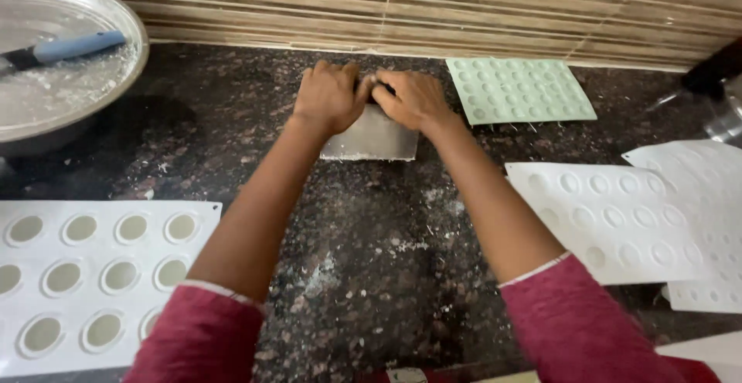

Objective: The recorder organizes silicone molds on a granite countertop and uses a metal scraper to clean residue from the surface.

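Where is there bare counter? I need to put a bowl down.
The dark counter is bare between the forearms, bordered by the white mould on the left and the white sheets on the right. Crowded at the back: both hands grip the scraper, beside the green mould.

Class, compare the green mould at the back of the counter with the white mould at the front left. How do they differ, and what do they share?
The green mould is pale green with many small round bumps in tight rows; the white mould is white with fewer, larger round cavities. The green mould lies by the tiled wall, near the right hand; the white mould lies at the near edge, beside the left sleeve. Both are flat sheets on the dark stone counter.
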